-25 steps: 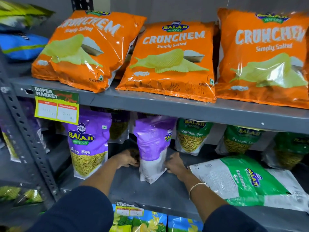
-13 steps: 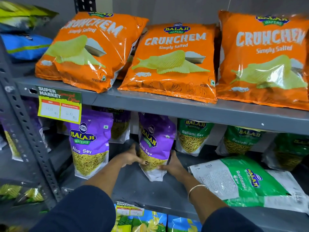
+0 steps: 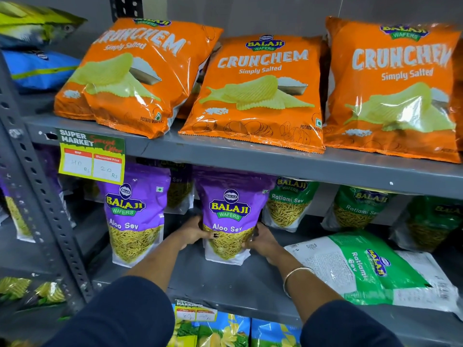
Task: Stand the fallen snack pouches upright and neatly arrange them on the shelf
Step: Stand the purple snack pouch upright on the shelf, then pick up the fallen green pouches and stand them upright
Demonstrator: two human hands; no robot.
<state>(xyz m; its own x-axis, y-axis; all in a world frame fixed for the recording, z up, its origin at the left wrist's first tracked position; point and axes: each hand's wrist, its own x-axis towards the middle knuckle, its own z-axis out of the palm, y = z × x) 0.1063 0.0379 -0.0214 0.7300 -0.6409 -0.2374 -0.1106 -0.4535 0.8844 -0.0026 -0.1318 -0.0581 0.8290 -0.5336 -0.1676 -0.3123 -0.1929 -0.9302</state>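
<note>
A purple Aloo Sev pouch point(image 3: 229, 211) stands upright, label facing me, on the grey middle shelf point(image 3: 225, 284). My left hand point(image 3: 193, 232) grips its lower left side and my right hand point(image 3: 263, 240) grips its lower right side. Another purple Aloo Sev pouch point(image 3: 134, 214) stands upright to its left. A green Ratlami Sev pouch point(image 3: 370, 269) lies flat on the shelf at the right. Green Ratlami Sev pouches point(image 3: 288, 204) stand along the back of the shelf.
Orange Crunchem chip bags point(image 3: 260, 91) lean on the upper shelf, whose front lip point(image 3: 275, 164) overhangs the pouches. A price tag point(image 3: 91, 159) hangs at the left. A perforated upright post point(image 3: 37, 186) bounds the left side. More packets sit on the shelf below point(image 3: 225, 329).
The purple pouch between my hands has been turned from showing its back and side to facing front, and now stands upright. Both hands have closed in on its lower sides.
</note>
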